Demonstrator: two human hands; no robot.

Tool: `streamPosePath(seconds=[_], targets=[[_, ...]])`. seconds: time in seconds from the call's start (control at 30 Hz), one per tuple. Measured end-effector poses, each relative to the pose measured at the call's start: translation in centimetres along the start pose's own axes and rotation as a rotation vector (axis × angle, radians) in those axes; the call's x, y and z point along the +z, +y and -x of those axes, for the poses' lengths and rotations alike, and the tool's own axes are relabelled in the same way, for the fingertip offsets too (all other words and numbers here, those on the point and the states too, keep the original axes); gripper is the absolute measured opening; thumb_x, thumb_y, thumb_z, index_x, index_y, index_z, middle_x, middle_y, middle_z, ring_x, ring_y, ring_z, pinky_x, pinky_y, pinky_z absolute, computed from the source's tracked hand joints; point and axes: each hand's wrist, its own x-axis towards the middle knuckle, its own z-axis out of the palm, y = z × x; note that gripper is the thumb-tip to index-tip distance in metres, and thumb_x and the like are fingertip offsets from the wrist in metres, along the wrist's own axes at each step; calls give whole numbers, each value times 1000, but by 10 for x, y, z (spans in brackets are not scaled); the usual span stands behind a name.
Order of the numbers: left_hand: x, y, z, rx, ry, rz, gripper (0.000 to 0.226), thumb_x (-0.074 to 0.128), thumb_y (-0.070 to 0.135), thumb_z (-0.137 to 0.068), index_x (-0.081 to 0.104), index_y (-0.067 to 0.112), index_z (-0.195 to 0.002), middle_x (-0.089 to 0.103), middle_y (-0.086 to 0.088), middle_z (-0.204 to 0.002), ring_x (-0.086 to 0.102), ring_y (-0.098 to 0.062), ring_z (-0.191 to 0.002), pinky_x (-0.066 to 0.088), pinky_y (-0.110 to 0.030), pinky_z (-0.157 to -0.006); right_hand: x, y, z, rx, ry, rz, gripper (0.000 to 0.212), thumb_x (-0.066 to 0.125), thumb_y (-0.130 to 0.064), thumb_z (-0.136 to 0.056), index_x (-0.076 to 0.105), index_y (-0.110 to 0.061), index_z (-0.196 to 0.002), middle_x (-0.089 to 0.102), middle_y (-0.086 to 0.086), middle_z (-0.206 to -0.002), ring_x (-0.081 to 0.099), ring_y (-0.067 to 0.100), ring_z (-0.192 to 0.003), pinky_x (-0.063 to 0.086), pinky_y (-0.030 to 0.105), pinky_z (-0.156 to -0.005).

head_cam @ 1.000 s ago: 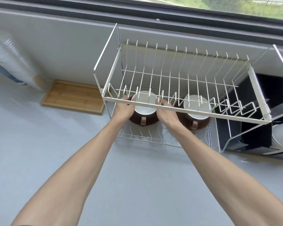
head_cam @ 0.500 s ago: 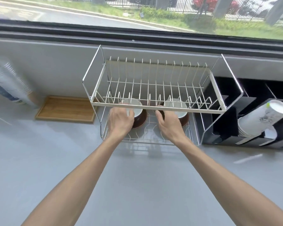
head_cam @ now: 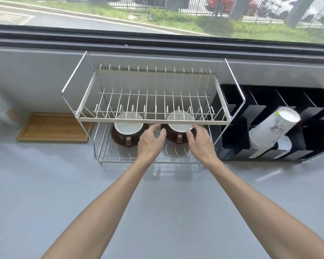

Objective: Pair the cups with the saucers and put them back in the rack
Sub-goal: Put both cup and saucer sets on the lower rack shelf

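A two-tier white wire rack (head_cam: 153, 119) stands against the wall. On its lower shelf two brown cups with white insides sit on brown saucers: the left cup (head_cam: 128, 128) on its saucer (head_cam: 118, 140), the right cup (head_cam: 179, 126) on its saucer (head_cam: 171, 140). My left hand (head_cam: 151, 142) hovers just left of the right cup, fingers spread. My right hand (head_cam: 200, 142) is at the cup's right side, with fingertips near the rim. Neither hand clearly grips anything.
A wooden tray (head_cam: 53, 128) lies left of the rack. A black divider organiser (head_cam: 314, 139) with a stack of paper cups (head_cam: 271, 131) stands to the right. The grey counter (head_cam: 157, 202) stretches in front. A window runs along the back.
Both hands have left the left cup and saucer and shifted right, now flanking the right cup. The view has tilted up and pulled back.
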Motion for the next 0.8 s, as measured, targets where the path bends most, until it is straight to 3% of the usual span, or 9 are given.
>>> streamPosePath(seconds=[0.13,0.27,0.43,0.53,0.7,0.8], targets=[[17,3,-17,-92,-28,46,52,52,47,-98,55,16,-139,60,-8,-139,54,-28,-130,42,-40,-108,3,3,-21,101,-4,-76,51,40,-48,-98,58,-6,-121,60,15,-123,54,31,-119,43,47,-104],[31,1,-41,-240,-37,160,46,57,54,-90,58,16,-115,63,-7,-123,63,-32,-112,52,-47,-101,7,2,-36,129,-22,-172,66,38,-55,-99,40,-13,-149,44,12,-152,41,29,-141,34,48,-117],[43,2,-55,-323,-80,213,68,61,69,-77,58,13,-114,64,-1,-104,67,-29,-101,57,-47,-94,13,0,-46,142,-27,-232,60,38,-57,-98,41,-24,-148,46,8,-152,42,30,-141,35,48,-116],[49,0,-59,-321,-77,227,80,59,79,-62,64,17,-112,70,-1,-103,69,-28,-98,59,-49,-90,16,0,-48,139,-17,-261,53,38,-53,-101,41,-26,-146,46,8,-151,41,30,-140,35,47,-116],[52,-2,-60,-320,-57,242,83,57,73,-55,65,14,-113,71,-6,-107,70,-30,-101,59,-48,-92,23,4,-54,182,14,-254,39,37,-30,-104,49,-19,-140,54,9,-142,48,30,-132,39,36,-104],[54,-5,-63,-318,-59,250,86,58,72,-57,66,8,-115,73,-13,-111,71,-32,-103,60,-48,-91,23,5,-55,206,33,-251,44,34,-26,-103,45,-23,-145,55,9,-142,50,32,-131,42,43,-108]])
